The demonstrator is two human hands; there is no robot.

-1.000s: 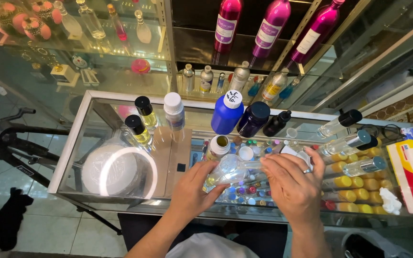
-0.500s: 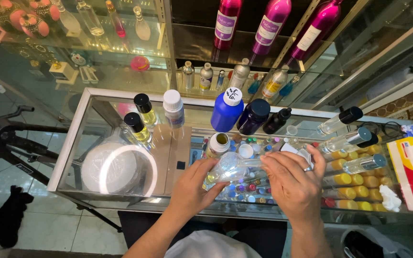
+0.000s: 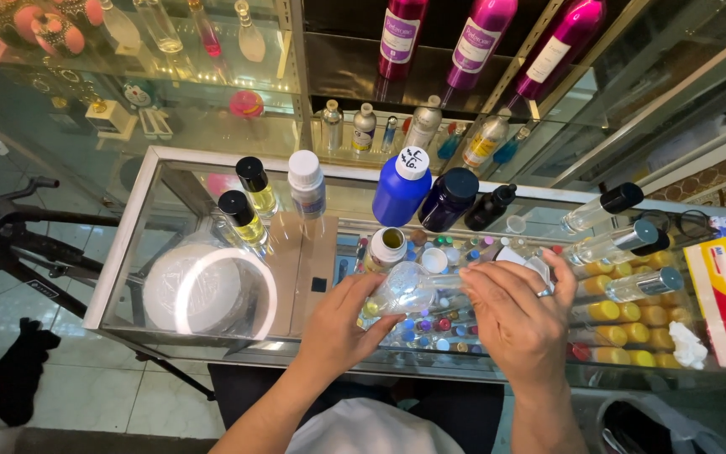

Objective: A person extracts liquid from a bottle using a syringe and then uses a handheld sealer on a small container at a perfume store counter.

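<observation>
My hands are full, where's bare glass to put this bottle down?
Bare glass lies between the ring light and the left hand, below the white-capped bottle. Crowded around the blue bottle and right-side clear bottles.

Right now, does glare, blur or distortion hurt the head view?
Head view: a bright ring-light reflection glares off the glass counter top; wide-angle bending curves the shelf edges; the clear bottle between left hand and right hand is sharp, its contents washed out by reflections.

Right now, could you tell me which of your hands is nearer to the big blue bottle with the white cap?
Left. The left hand sits below the blue bottle; the right hand lies further off to its right.
</observation>
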